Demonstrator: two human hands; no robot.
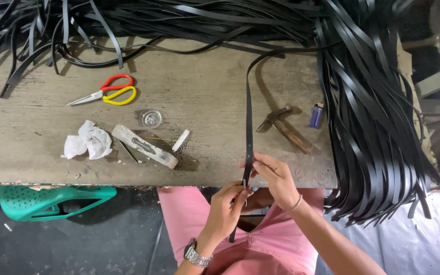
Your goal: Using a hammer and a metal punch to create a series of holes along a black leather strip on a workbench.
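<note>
A long black strap (249,117) runs from the pile at the back of the wooden table down over the front edge. My right hand (275,177) pinches this strap near the table's front edge. Just below it, my left hand (226,208) holds the strap's lower part, with a small metal piece (244,184) between thumb and forefinger against the strap. The strap's end hangs down over my pink clothing.
A heap of black straps (367,112) covers the back and right of the wooden table (204,91). On it lie red-and-yellow scissors (112,90), a hammer (285,128), a blue lighter (316,115), a small glass dish (150,118), a wooden block (143,146) and crumpled tissue (87,140). A green plastic stool (52,201) stands lower left.
</note>
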